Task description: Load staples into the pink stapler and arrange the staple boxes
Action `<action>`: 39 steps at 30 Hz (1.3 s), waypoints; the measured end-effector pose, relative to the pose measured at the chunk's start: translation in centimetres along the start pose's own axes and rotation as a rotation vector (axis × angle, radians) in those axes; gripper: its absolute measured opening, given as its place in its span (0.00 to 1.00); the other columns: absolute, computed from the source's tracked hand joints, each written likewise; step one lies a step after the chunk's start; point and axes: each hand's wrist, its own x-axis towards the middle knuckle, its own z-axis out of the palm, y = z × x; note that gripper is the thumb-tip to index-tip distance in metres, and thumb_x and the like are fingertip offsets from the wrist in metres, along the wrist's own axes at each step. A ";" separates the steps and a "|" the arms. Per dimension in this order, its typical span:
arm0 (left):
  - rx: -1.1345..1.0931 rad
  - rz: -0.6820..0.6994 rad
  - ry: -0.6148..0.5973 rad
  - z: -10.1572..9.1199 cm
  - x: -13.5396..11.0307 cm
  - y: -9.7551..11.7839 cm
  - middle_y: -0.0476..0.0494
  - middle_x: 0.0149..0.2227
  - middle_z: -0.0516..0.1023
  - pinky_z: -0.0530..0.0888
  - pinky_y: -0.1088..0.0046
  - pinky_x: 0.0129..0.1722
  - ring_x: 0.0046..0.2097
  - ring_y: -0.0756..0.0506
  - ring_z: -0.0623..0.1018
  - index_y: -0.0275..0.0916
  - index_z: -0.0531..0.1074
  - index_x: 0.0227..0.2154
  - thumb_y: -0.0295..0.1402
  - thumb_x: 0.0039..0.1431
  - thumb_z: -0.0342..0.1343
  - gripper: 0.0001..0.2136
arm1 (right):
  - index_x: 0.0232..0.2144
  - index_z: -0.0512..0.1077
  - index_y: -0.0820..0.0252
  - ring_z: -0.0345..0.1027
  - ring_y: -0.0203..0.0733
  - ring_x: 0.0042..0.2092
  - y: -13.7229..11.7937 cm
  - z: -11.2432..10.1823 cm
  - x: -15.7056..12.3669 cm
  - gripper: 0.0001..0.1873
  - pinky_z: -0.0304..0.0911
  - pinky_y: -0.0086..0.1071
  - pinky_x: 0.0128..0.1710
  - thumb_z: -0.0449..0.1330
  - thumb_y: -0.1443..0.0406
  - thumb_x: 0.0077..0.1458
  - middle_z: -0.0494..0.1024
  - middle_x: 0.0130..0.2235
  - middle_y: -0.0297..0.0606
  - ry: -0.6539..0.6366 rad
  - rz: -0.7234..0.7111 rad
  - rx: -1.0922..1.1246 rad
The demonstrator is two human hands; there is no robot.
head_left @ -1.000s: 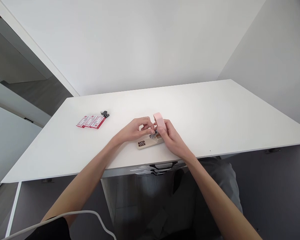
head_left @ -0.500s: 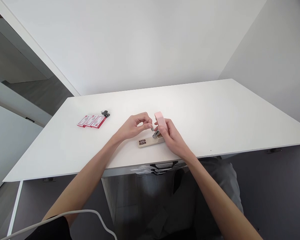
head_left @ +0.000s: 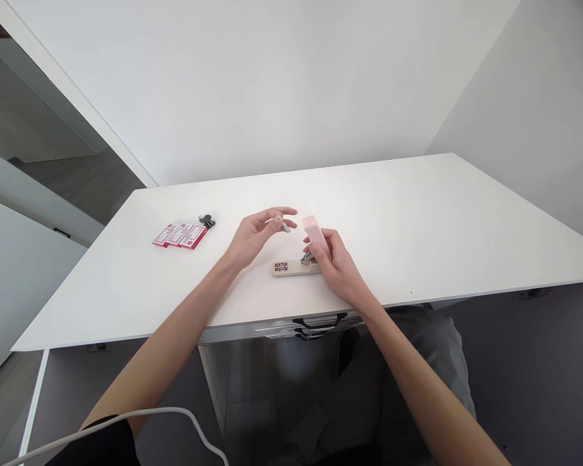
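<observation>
A stapler lies opened on the white desk, its pink top (head_left: 315, 233) tilted up and its cream base (head_left: 296, 268) resting on the desk top. My right hand (head_left: 336, 265) is closed around the raised pink top, thumb in front. Between the two halves shows a metal magazine (head_left: 307, 257), partly covered by my fingers. My left hand (head_left: 256, 236) pinches a short grey strip of staples (head_left: 286, 227) between thumb and finger, with its other fingers stretched out. The strip is held left of the stapler's top, apart from it.
Red-and-white small boxes (head_left: 193, 237) lie in an overlapping row at the left of the white desk (head_left: 418, 220). Touching their far end is a black staple remover-like object (head_left: 206, 221). Drawer handles (head_left: 320, 321) sit below the front edge. A white cable (head_left: 165, 410) crosses my left arm.
My left hand has drawn up and left, away from the magazine, carrying the staple strip. Its fingers have stretched out more. The stapler's base has turned slightly, while my right hand keeps its hold.
</observation>
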 end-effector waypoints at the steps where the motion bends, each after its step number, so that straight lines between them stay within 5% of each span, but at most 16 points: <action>1: -0.038 -0.018 0.002 0.0 0.0 -0.1 0.37 0.54 0.79 0.76 0.59 0.55 0.47 0.44 0.81 0.39 0.81 0.39 0.50 0.68 0.61 0.17 | 0.54 0.65 0.53 0.74 0.48 0.49 0.0 0.0 0.0 0.19 0.69 0.45 0.49 0.54 0.48 0.71 0.77 0.51 0.43 0.007 0.000 -0.012; 10: -0.189 -0.153 0.094 -0.1 0.4 -0.6 0.45 0.36 0.81 0.78 0.67 0.44 0.38 0.48 0.81 0.38 0.73 0.36 0.51 0.61 0.67 0.19 | 0.51 0.66 0.54 0.72 0.46 0.40 -0.4 -0.1 0.0 0.19 0.65 0.39 0.39 0.55 0.48 0.70 0.78 0.43 0.39 0.062 0.013 -0.164; 31: -0.261 -0.211 0.385 -1.1 0.8 -1.0 0.47 0.43 0.78 0.76 0.76 0.37 0.31 0.56 0.74 0.38 0.73 0.35 0.51 0.55 0.71 0.21 | 0.51 0.70 0.52 0.71 0.57 0.52 0.1 0.8 0.1 0.12 0.67 0.47 0.48 0.54 0.55 0.71 0.79 0.51 0.45 0.014 -0.130 -0.486; 39: -0.313 -0.196 0.462 -1.8 0.8 -1.7 0.48 0.41 0.76 0.76 0.76 0.36 0.31 0.57 0.72 0.38 0.73 0.37 0.48 0.57 0.71 0.20 | 0.54 0.69 0.53 0.70 0.59 0.49 1.1 1.7 1.0 0.16 0.66 0.50 0.46 0.51 0.53 0.73 0.78 0.50 0.49 0.026 -0.177 -0.642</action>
